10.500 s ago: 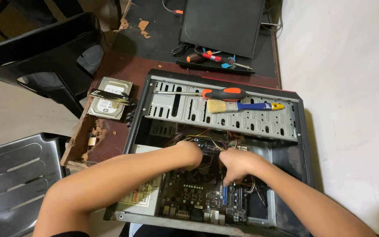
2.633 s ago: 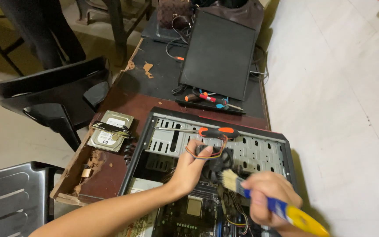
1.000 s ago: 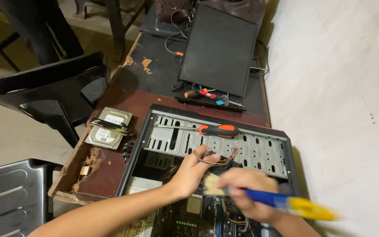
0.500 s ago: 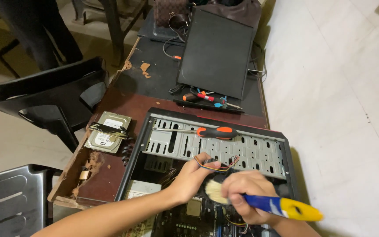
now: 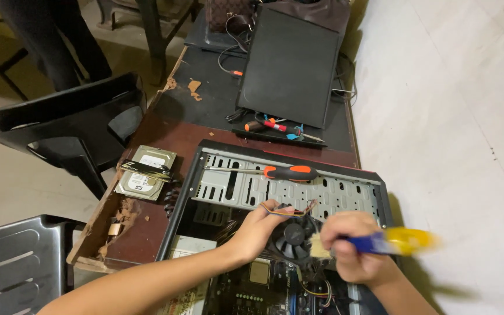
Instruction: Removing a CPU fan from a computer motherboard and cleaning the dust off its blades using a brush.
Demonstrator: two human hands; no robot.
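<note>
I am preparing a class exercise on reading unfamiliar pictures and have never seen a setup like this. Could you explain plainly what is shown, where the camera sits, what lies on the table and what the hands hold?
The camera is worn on a person's head and looks down, so the two bare arms coming in from below are that person's own. In front of them an open computer case lies on its side on a worn table. The left hand holds a black cooling fan inside the case, with thin coloured wires by its fingers. The right hand grips a brush with a blue and yellow handle, its bristles at the fan. An orange and black screwdriver rests on the case's metal rack. To the left a hard drive lies on the table, and further back a dark panel and small tools. Black chairs stand on the left.
</note>
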